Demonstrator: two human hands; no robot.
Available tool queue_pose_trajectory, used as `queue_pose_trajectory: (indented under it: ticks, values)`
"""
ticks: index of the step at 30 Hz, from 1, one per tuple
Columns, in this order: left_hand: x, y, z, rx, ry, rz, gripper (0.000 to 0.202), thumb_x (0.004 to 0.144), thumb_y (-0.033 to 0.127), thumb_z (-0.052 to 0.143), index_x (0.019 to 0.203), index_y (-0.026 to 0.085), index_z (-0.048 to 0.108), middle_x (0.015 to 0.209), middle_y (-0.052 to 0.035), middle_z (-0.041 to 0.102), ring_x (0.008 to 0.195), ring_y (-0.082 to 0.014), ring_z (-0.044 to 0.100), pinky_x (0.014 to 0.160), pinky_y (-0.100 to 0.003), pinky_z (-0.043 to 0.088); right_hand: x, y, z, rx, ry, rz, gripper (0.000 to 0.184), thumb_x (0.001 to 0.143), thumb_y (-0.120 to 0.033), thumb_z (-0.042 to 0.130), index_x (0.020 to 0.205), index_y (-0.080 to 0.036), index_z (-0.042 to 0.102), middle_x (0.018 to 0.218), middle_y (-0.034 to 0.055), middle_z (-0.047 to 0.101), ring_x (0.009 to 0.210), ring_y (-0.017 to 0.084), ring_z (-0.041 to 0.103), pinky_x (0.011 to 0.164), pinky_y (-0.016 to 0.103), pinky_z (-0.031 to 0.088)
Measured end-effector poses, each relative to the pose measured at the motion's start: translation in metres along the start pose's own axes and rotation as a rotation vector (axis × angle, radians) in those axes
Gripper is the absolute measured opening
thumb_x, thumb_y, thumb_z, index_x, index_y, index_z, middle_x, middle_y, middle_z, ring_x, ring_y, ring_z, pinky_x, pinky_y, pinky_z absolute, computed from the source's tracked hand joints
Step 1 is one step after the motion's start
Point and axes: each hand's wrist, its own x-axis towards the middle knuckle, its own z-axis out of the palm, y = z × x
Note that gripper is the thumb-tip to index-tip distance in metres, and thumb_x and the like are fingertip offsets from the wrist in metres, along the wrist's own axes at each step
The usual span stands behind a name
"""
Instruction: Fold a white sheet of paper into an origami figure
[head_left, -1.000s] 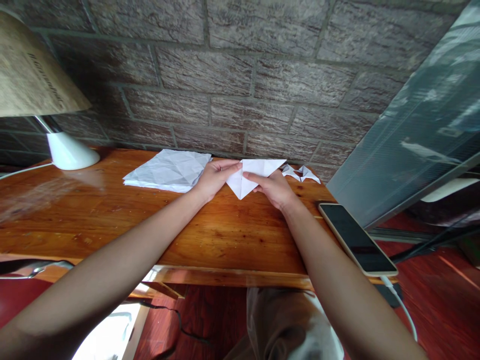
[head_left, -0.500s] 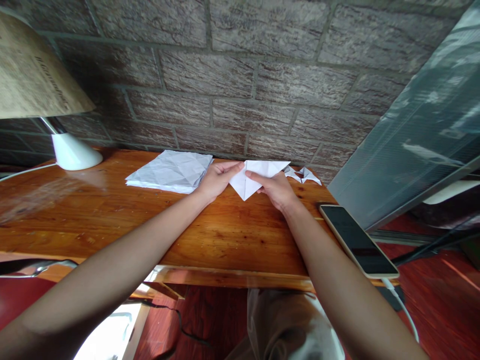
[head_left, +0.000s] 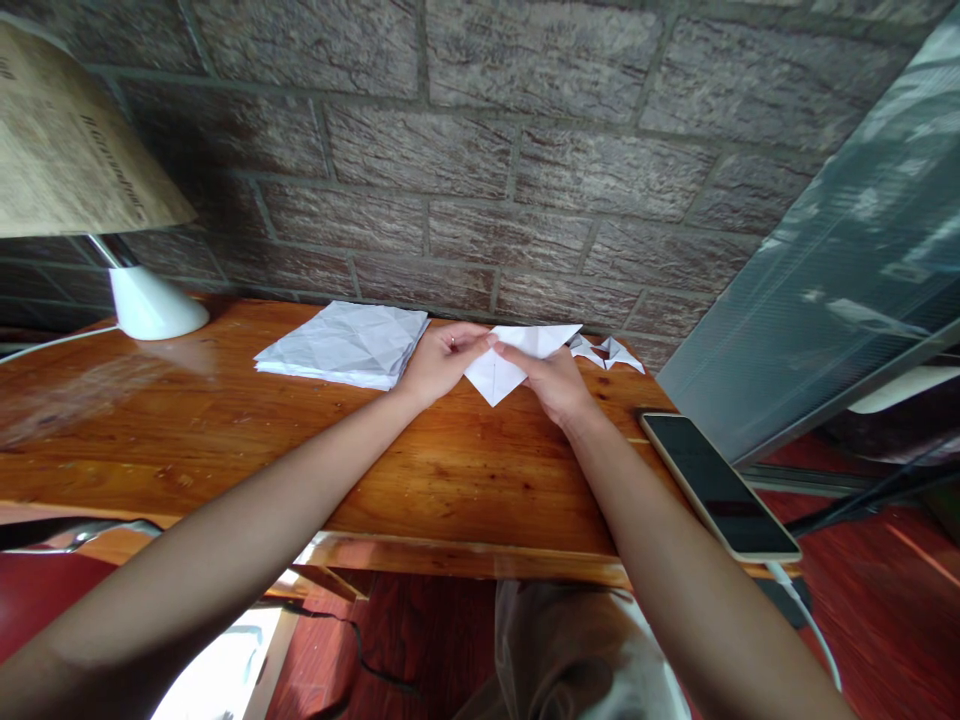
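A white sheet of paper (head_left: 496, 383), folded into a triangle with its point toward me, is held between both hands above the wooden table. My left hand (head_left: 444, 360) pinches its left side, thumb on the upper face. Gripping from the right, my right hand (head_left: 553, 378) has its thumb pressed on the paper close to the left thumb, and its other fingers are hidden underneath. Left of my left hand lies a stack of creased white paper (head_left: 341, 343). Just beyond my right hand sits a small folded paper piece (head_left: 609, 354).
A lamp with a white base (head_left: 154, 305) stands at the table's left. On the right edge lies a phone (head_left: 720, 487) with a white cable (head_left: 806, 615). A stone-block wall (head_left: 465, 170) closes off the back, and a translucent panel (head_left: 810, 250) rises at the right.
The left thumb has moved slightly right along the paper, so both thumb tips now meet near its middle crease. The paper stays in both hands.
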Motion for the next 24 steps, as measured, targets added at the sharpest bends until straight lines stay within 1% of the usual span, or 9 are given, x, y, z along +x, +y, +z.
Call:
queue_pose_trajectory:
  ticks: [3,5,10,13,15,17,19,21,24]
  values:
    - [0.0003,0.0009,-0.0003,-0.074,-0.044,-0.071,0.043,0.068,0.054,0.082,0.091,0.017,0.080,0.092,-0.0057,0.079,0.085,-0.0213,0.069,0.080,-0.031,0.053,0.0006,-0.0001,-0.0001,-0.007,0.008,-0.007,0.045,0.061,-0.040,0.089,0.098,-0.018,0.074,0.112,0.0085,0.076,0.098,0.025,0.073,0.086,0.037,0.058]
    - [0.0000,0.0020,-0.0010,-0.119,-0.095,-0.124,0.046,0.068,0.053,0.082,0.098,0.017,0.080,0.094,-0.0061,0.079,0.086,-0.0222,0.070,0.080,-0.032,0.053,0.0017,0.0001,-0.0007,-0.006,0.032,-0.011,0.044,0.062,-0.041,0.088,0.096,-0.018,0.074,0.110,0.0078,0.077,0.095,0.024,0.072,0.085,0.037,0.058]
    - [-0.0007,0.0026,-0.0033,-0.102,-0.230,-0.176,0.059,0.069,0.050,0.083,0.118,0.019,0.074,0.098,-0.0069,0.079,0.080,-0.0210,0.071,0.063,-0.026,0.052,0.0049,0.0009,-0.0034,0.013,0.095,-0.061,0.038,0.064,-0.042,0.087,0.088,-0.017,0.074,0.099,0.0067,0.077,0.083,0.020,0.070,0.079,0.034,0.057]
    - [-0.0011,0.0018,-0.0036,-0.039,-0.271,-0.178,0.064,0.069,0.052,0.082,0.123,0.018,0.071,0.086,-0.0060,0.078,0.068,-0.0184,0.070,0.052,-0.023,0.047,0.0057,0.0011,-0.0045,-0.022,0.121,-0.083,0.038,0.064,-0.045,0.086,0.084,-0.016,0.073,0.095,0.0064,0.077,0.080,0.019,0.069,0.073,0.031,0.055]
    - [-0.0012,0.0020,-0.0033,-0.003,-0.280,-0.175,0.063,0.070,0.053,0.082,0.120,0.017,0.071,0.076,-0.0046,0.076,0.058,-0.0162,0.068,0.046,-0.021,0.043,0.0056,0.0009,-0.0045,-0.056,0.131,-0.076,0.040,0.065,-0.048,0.086,0.084,-0.016,0.072,0.093,0.0065,0.077,0.079,0.019,0.068,0.071,0.030,0.054]
    - [-0.0011,0.0026,-0.0033,0.026,-0.266,-0.166,0.057,0.069,0.055,0.081,0.109,0.015,0.073,0.070,-0.0037,0.074,0.052,-0.0142,0.065,0.044,-0.021,0.040,0.0053,0.0006,-0.0039,-0.062,0.130,-0.063,0.042,0.064,-0.049,0.085,0.085,-0.015,0.072,0.093,0.0064,0.076,0.078,0.018,0.068,0.070,0.030,0.054]
    - [-0.0009,0.0027,-0.0038,0.054,-0.249,-0.155,0.049,0.070,0.056,0.080,0.095,0.013,0.073,0.067,-0.0033,0.072,0.050,-0.0128,0.063,0.044,-0.020,0.039,0.0050,0.0003,-0.0032,-0.054,0.123,-0.051,0.042,0.064,-0.048,0.086,0.085,-0.015,0.072,0.092,0.0062,0.076,0.076,0.018,0.067,0.069,0.029,0.053]
    - [-0.0006,0.0013,-0.0047,0.087,-0.246,-0.149,0.046,0.073,0.057,0.077,0.085,0.013,0.071,0.064,-0.0024,0.069,0.049,-0.0118,0.061,0.044,-0.020,0.038,0.0045,0.0002,-0.0026,-0.057,0.113,-0.041,0.041,0.064,-0.047,0.086,0.085,-0.015,0.072,0.092,0.0060,0.076,0.076,0.018,0.067,0.069,0.029,0.053]
    - [-0.0002,-0.0028,-0.0058,0.137,-0.258,-0.132,0.044,0.077,0.058,0.073,0.081,0.015,0.069,0.059,0.0002,0.064,0.047,-0.0102,0.056,0.043,-0.020,0.033,0.0036,0.0003,-0.0018,-0.057,0.088,-0.027,0.040,0.064,-0.045,0.086,0.086,-0.015,0.073,0.093,0.0061,0.077,0.077,0.018,0.068,0.070,0.029,0.053]
